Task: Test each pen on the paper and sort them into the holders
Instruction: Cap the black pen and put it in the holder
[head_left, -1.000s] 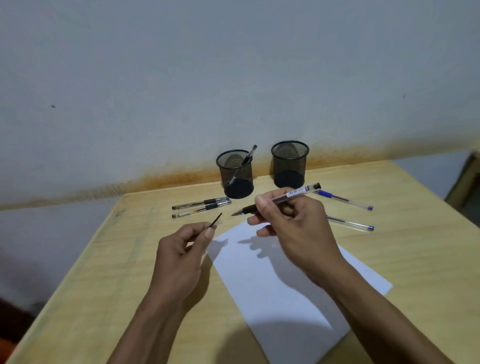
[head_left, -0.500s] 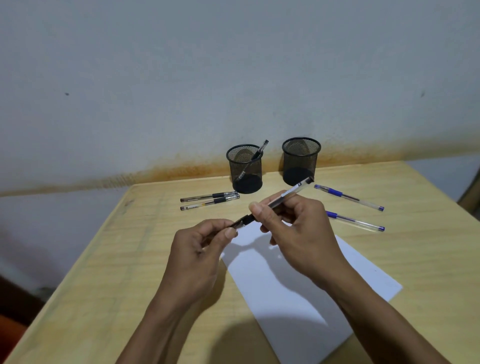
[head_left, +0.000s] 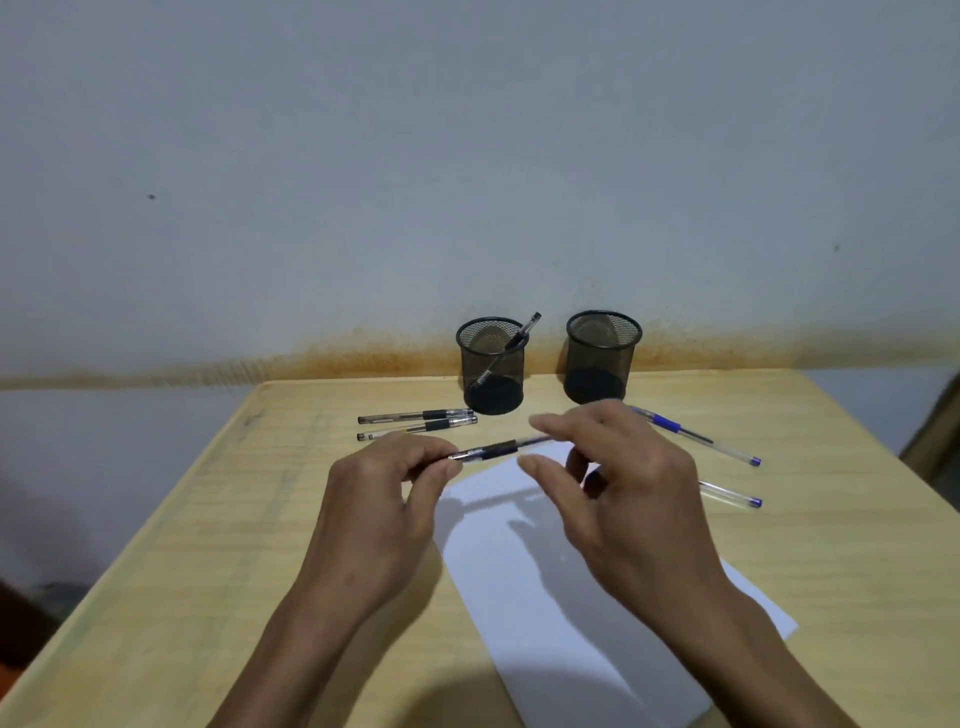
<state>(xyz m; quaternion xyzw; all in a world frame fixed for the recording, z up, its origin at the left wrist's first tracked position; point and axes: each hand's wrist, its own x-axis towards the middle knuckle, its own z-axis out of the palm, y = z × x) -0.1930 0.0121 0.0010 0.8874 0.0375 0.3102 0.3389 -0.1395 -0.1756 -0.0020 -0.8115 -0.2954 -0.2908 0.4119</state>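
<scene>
Head view: nearest lies the white paper under the right hand, whose fingers are spread loosely apart, gripping nothing. Left of it, the left hand pinches one end of a pen, which reaches across toward the right hand's fingers. Beyond the left hand lie two black pens; right of the right hand, two blue pens. Farthest stand two mesh holders, the left holder with one pen inside, the right holder beside it.

Open gap btwn left holder & right holder; loose pens flanking both.
</scene>
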